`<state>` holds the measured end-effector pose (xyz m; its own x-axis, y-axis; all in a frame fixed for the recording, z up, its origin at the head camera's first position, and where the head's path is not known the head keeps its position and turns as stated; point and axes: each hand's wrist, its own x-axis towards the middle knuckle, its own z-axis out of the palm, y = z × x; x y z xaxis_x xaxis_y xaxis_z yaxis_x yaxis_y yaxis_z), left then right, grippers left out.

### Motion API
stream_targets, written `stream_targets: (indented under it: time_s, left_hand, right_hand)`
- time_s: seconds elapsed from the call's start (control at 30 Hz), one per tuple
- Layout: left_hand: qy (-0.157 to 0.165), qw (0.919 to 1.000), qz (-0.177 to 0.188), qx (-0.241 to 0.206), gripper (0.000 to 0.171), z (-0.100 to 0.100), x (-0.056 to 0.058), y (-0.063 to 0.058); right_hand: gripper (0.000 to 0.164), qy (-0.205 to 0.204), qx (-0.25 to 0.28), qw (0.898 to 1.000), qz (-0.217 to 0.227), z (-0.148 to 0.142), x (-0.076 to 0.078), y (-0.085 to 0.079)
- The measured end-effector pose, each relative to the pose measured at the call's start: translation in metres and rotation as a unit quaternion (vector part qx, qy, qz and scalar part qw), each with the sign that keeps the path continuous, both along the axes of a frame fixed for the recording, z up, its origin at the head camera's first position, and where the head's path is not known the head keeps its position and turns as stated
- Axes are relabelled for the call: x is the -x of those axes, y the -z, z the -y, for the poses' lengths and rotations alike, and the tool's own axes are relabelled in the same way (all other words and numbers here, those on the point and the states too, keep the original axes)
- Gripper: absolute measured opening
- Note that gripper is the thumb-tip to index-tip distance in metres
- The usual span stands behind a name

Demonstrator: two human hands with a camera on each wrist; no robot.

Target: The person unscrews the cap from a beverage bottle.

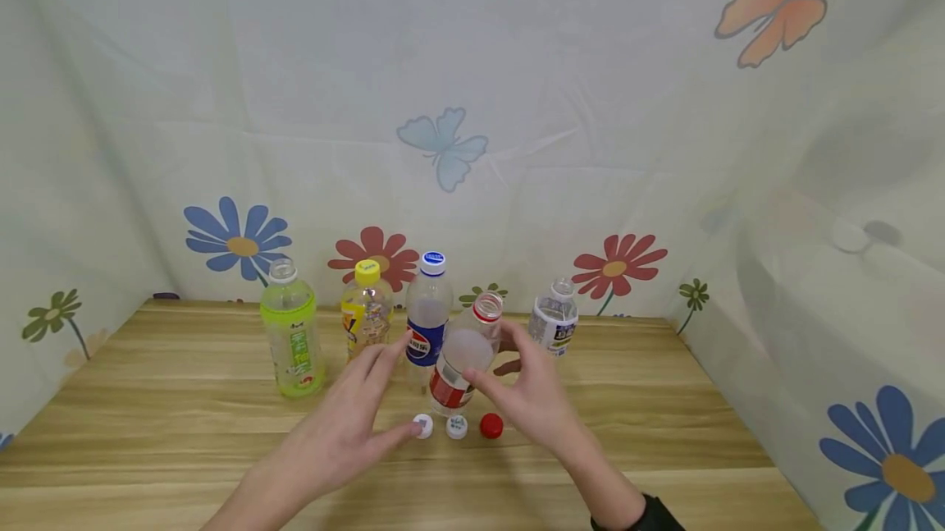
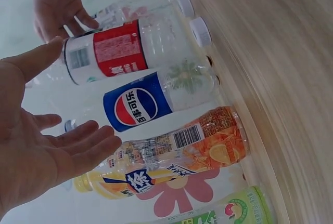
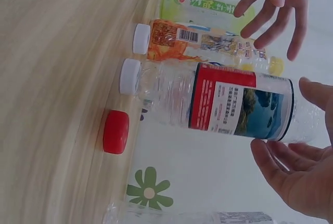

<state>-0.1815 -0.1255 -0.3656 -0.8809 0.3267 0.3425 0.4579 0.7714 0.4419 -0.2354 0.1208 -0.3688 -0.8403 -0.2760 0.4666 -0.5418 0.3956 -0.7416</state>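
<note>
My right hand (image 1: 537, 395) holds a clear plastic bottle with a red label (image 1: 452, 383), thumb on the near side and fingers round the other. That bottle has no cap and leans to the right; the right wrist view shows its label (image 3: 239, 102) between thumb and fingers. My left hand (image 1: 353, 420) is held with spread fingers, in front of a blue-labelled cola bottle (image 1: 426, 326) and a yellow-capped tea bottle (image 1: 367, 309). Nothing is in its palm in the left wrist view. Two white caps (image 1: 456, 427) and a red cap (image 1: 490, 425) lie before the held bottle.
An uncapped green-labelled bottle (image 1: 293, 334) stands at the left. Behind my right hand is another uncapped clear bottle (image 1: 554, 319). A flowered cloth (image 1: 517, 211) hangs behind the wooden table (image 1: 650, 416) and along its sides.
</note>
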Motion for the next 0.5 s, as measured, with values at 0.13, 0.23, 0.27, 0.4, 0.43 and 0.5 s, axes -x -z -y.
stream_targets:
  time_s: [0.13,0.23,0.27,0.4,0.43,0.5]
  left_hand:
    - [-0.015,0.9999,-0.007,0.005,0.095,0.001,0.002,0.0]
    - [-0.022,0.9997,-0.011,0.008,0.094,0.002,0.003,-0.001]
    - [-0.023,0.9996,-0.01,0.009,0.094,0.002,0.003,-0.001]
    - [-0.026,0.9996,-0.004,0.012,0.095,0.004,0.004,-0.001]
    - [-0.026,0.9996,-0.002,0.011,0.095,0.004,0.004,-0.002]
    - [-0.026,0.9996,-0.001,0.01,0.095,0.004,0.004,-0.002]
  right_hand:
    - [0.057,0.023,-0.005,1.0,0.001,-0.002,0.005,0.005]
    - [0.056,0.036,-0.009,0.999,0.004,-0.003,0.008,0.009]
    - [0.055,0.04,-0.011,0.999,0.007,-0.004,0.009,0.01]
    - [0.055,0.049,-0.017,0.999,0.017,-0.005,0.014,0.014]
    - [0.056,0.049,-0.017,0.999,0.017,-0.005,0.015,0.014]
    - [0.056,0.045,-0.015,0.999,0.015,-0.006,0.017,0.016]
